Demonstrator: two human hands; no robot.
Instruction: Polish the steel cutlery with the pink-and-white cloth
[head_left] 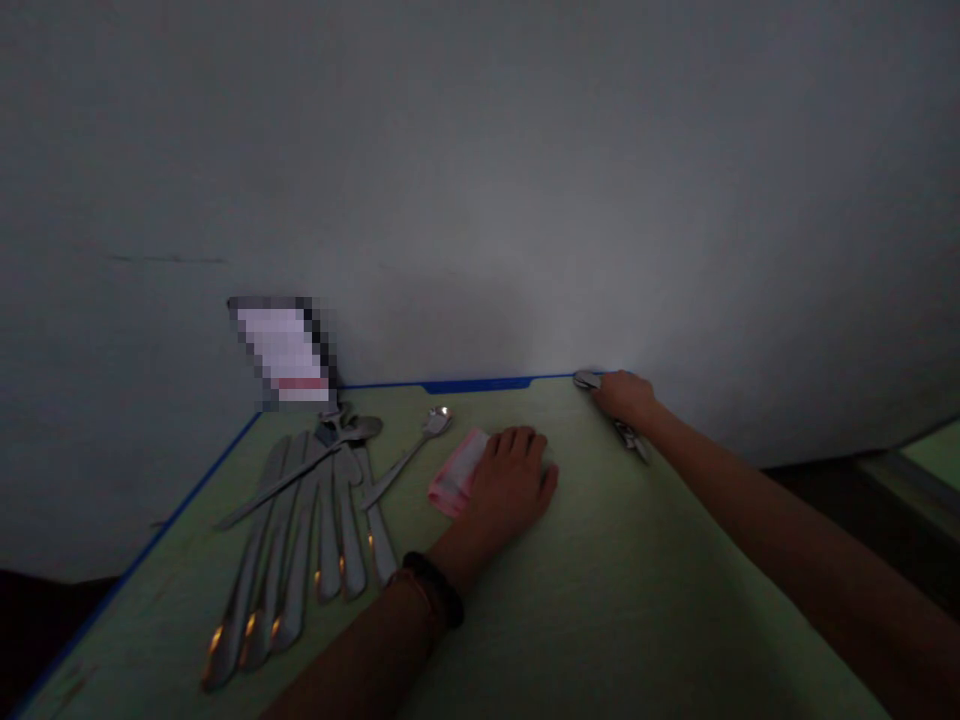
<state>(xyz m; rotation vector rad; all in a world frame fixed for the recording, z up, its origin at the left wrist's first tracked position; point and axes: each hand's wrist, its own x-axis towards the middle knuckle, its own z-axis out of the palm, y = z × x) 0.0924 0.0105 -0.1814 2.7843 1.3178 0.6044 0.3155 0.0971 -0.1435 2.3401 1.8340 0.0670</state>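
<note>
My left hand (510, 472) lies palm down on a folded pink-and-white cloth (451, 478), its fingers stretched out and slightly apart. At the back right edge of the table, my right hand (628, 396) is closed over a small bunch of spoons (587, 380). Their bowls show beyond the fingers and their handle ends below; how many there are is hidden. Left of the cloth a single spoon (437, 420) lies at a slant. Several table knives (289, 590) fan out farther left, with another spoon (366, 428) lying across their tops.
A phone with a blurred lit screen (281, 350) leans against the grey wall (480, 180) at the back left. The pale green table (570, 620) has a blue edge strip (476, 385) along the wall. Dark floor shows beyond its right side.
</note>
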